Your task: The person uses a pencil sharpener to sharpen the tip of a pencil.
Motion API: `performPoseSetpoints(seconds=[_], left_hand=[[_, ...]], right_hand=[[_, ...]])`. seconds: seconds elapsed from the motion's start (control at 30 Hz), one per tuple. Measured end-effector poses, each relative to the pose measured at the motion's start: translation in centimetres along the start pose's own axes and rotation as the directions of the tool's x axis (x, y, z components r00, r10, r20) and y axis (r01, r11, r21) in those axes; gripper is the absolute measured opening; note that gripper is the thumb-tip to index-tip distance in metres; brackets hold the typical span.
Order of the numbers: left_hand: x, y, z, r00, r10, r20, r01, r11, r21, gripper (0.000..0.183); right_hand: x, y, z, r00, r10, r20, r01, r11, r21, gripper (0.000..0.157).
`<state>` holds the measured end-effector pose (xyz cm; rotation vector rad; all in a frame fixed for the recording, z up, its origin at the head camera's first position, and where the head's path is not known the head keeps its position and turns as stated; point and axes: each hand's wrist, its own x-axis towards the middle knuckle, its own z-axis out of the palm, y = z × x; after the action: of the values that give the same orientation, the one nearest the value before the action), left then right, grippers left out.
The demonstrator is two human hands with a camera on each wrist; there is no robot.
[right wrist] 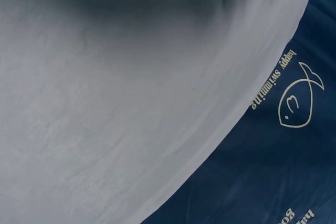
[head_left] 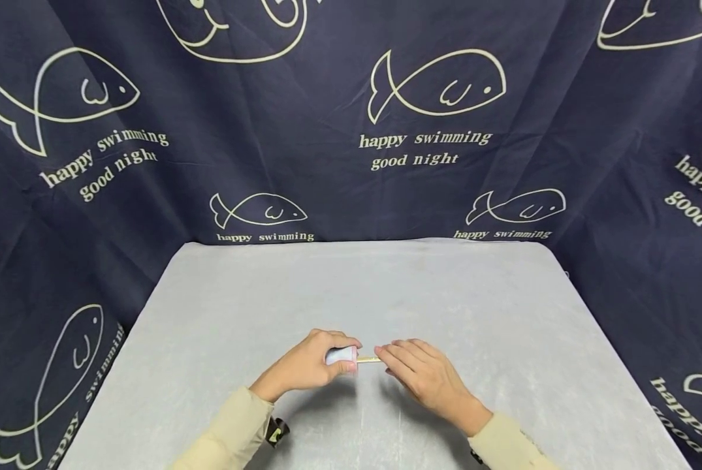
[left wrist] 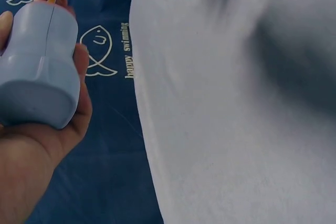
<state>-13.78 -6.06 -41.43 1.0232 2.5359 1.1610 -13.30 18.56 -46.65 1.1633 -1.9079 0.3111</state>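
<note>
My left hand [head_left: 309, 365] grips a light blue pencil sharpener [head_left: 341, 355] with a pink end, held sideways above the table. In the left wrist view the rounded blue body of the pencil sharpener [left wrist: 42, 66] lies within the curled fingers and thumb. A thin yellow pencil [head_left: 367, 359] runs from the pink end toward the right. The fingertips of my right hand [head_left: 426, 376] pinch the other end of the pencil, much of which they hide. The right wrist view shows neither the hand nor what it holds.
Under both hands is a light grey covered table [head_left: 480, 294], with their shadows on it. Dark blue curtains [head_left: 327, 143] printed with fish and lettering hang behind the table and along both sides.
</note>
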Motion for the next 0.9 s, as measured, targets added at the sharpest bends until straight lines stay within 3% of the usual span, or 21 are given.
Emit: performPoseSetpoints(seconds=[0.2,0.33,0.5,0.6,0.67,0.73,0.8,0.9], left_hand=[[0.3,0.1,0.4,0.999,0.008,0.049,-0.003,0.994,-0.105,0.033],[0.1,0.4,0.9,0.999,0.019,0.031,-0.016,0.994,-0.11,0.033],[-0.5,0.6,1.9,0.994,0.103,-0.04,-0.103,0.995,0.008,0.038],[-0.9,0.4,2.6,0.974,0.198,-0.114,-0.184,0.975,0.125,0.04],[-1.1,0.1,3.2,0.947,0.274,-0.167,-0.234,0.946,0.222,0.042],[-1.3,-0.4,3.9,0.913,0.353,-0.205,-0.28,0.906,0.317,0.043],[-1.6,-0.9,4.7,0.873,0.431,-0.228,-0.315,0.855,0.411,0.045],[-1.9,-1.6,5.5,0.802,0.553,-0.227,-0.359,0.749,0.556,0.049]], right_hand=[[1.6,-0.3,-0.4,0.981,-0.052,-0.187,0.035,0.995,-0.094,0.029],[2.4,-0.7,-0.8,0.972,-0.046,-0.232,0.022,0.994,-0.104,0.034],[2.0,-1.5,-1.2,0.986,0.109,-0.13,-0.105,0.994,0.039,0.037],[1.7,-1.8,-1.6,0.967,0.255,0.019,-0.254,0.955,0.152,0.031],[1.8,-2.0,-2.1,0.925,0.347,0.157,-0.375,0.901,0.218,0.022],[2.0,-2.0,-2.6,0.85,0.423,0.314,-0.506,0.821,0.264,0.012],[2.3,-2.0,-3.1,0.742,0.47,0.479,-0.637,0.716,0.286,0.007],[2.8,-1.8,-3.3,0.549,0.46,0.698,-0.811,0.496,0.311,0.009]])
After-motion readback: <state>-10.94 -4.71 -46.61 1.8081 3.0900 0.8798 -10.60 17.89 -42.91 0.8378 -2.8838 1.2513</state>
